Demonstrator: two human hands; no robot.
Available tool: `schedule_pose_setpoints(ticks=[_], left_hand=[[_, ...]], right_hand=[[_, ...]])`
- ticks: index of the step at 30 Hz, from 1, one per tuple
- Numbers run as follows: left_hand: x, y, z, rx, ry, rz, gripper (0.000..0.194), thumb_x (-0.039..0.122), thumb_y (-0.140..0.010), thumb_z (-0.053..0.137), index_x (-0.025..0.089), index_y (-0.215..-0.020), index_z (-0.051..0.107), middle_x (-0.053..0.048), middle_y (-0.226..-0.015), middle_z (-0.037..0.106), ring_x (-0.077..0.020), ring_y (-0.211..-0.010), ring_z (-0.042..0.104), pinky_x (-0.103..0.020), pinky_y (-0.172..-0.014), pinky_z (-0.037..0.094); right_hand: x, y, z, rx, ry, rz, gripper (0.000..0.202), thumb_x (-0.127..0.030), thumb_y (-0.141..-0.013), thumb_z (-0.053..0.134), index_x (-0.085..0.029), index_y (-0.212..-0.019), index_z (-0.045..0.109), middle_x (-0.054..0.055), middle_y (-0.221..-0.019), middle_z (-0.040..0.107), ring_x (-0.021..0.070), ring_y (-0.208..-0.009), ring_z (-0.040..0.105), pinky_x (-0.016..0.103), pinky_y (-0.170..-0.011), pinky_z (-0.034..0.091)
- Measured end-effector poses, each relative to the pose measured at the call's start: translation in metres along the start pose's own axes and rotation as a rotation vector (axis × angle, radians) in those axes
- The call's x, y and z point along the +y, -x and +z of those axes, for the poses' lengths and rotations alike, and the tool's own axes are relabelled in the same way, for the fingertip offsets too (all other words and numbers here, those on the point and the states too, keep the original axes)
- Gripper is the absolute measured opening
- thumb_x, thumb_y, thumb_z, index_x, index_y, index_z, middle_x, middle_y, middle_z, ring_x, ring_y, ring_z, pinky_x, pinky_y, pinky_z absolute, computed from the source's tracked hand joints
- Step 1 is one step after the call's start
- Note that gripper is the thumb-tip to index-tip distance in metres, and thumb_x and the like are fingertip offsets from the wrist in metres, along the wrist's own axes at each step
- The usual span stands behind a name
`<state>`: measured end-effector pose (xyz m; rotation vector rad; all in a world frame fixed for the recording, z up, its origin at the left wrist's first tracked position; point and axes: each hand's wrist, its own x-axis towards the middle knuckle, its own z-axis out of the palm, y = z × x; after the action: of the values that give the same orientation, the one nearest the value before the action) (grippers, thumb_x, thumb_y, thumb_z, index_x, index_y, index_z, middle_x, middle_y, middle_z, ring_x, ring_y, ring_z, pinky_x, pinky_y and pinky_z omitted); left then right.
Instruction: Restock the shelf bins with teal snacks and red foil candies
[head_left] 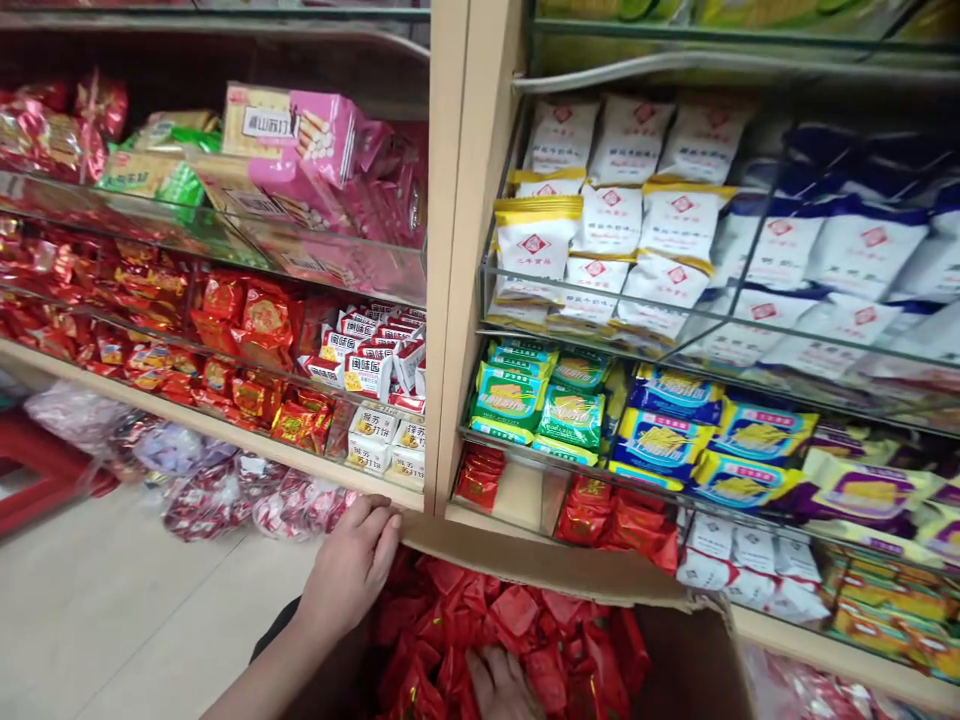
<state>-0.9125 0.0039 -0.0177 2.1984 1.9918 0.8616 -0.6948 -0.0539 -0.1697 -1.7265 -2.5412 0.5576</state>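
Observation:
My left hand [354, 560] grips the top edge of an open cardboard box [547, 562], at the corner of its raised flap. Inside the box lies a heap of small red wrapped snack packets [517, 610] with shiny foil and some gold print. My right hand [501, 685] reaches down into the heap, its fingers stretched out and apart against the packets. No packet can be seen clearly held in it. The lower part of this hand is cut off by the bottom of the picture.
Glass-fronted shelves hold white snack bags [611, 220], green biscuit packs [574, 415] and red packets [266, 325]. A low bin [525, 495] beyond the box has a few red packets at its left end. Plastic bags of packets [210, 500] lie on the floor beside a red stool [45, 480].

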Motion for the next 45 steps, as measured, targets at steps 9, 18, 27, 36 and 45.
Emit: schedule_pose_setpoints(ticks=[9, 18, 27, 36, 45], left_hand=[[-0.004, -0.002, 0.001, 0.007, -0.011, -0.007, 0.022, 0.029, -0.085, 0.034, 0.021, -0.086, 0.055, -0.003, -0.094, 0.053, -0.0165, -0.090, 0.053, -0.030, -0.079, 0.044], [0.044, 0.054, 0.001, -0.201, 0.363, 0.476, 0.049, 0.024, -0.072, 0.057, 0.025, -0.119, 0.042, -0.010, -0.120, 0.046, -0.0236, -0.113, 0.040, -0.036, -0.092, 0.037], [0.112, 0.045, 0.013, -0.424, 1.193, -0.246, 0.025, 0.028, -0.072, 0.060, 0.018, -0.095, 0.058, -0.005, -0.089, 0.063, -0.0164, -0.083, 0.057, -0.027, -0.077, 0.044], [0.123, 0.045, 0.015, -0.526, 1.731, -0.644, 0.027, 0.038, -0.079, 0.050, 0.013, -0.085, 0.059, -0.005, -0.074, 0.064, -0.0107, -0.060, 0.057, -0.022, -0.058, 0.042], [0.123, 0.040, 0.000, -0.763, 1.887, -0.852, 0.034, 0.035, -0.078, 0.051, 0.021, -0.108, 0.050, -0.006, -0.097, 0.061, -0.0156, -0.083, 0.060, -0.033, -0.082, 0.040]], right_hand=[[0.001, -0.004, -0.026, -0.084, -0.134, 0.164, 0.066, 0.005, -0.057, 0.048, -0.022, -0.117, 0.051, 0.012, -0.120, 0.052, 0.0266, -0.112, 0.046, 0.036, -0.091, 0.039], [-0.006, 0.035, -0.100, -0.161, -1.445, 0.182, 0.043, -0.021, -0.059, 0.059, -0.021, -0.101, 0.053, -0.001, -0.077, 0.062, 0.0116, -0.058, 0.055, 0.021, -0.055, 0.042], [-0.024, 0.053, -0.158, 0.247, -1.419, 0.218, 0.030, -0.046, -0.066, 0.061, -0.020, -0.081, 0.062, 0.000, -0.071, 0.059, 0.0125, -0.062, 0.051, 0.022, -0.056, 0.042], [-0.005, 0.052, -0.148, 0.394, -1.419, 0.202, 0.022, -0.037, -0.068, 0.062, -0.016, -0.062, 0.061, -0.002, -0.056, 0.053, 0.0102, -0.053, 0.045, 0.022, -0.052, 0.039], [-0.001, 0.071, -0.150, 0.666, -0.597, -0.314, 0.024, -0.015, -0.073, 0.057, -0.026, -0.093, 0.065, 0.005, -0.082, 0.061, 0.0169, -0.078, 0.055, 0.031, -0.069, 0.047]])
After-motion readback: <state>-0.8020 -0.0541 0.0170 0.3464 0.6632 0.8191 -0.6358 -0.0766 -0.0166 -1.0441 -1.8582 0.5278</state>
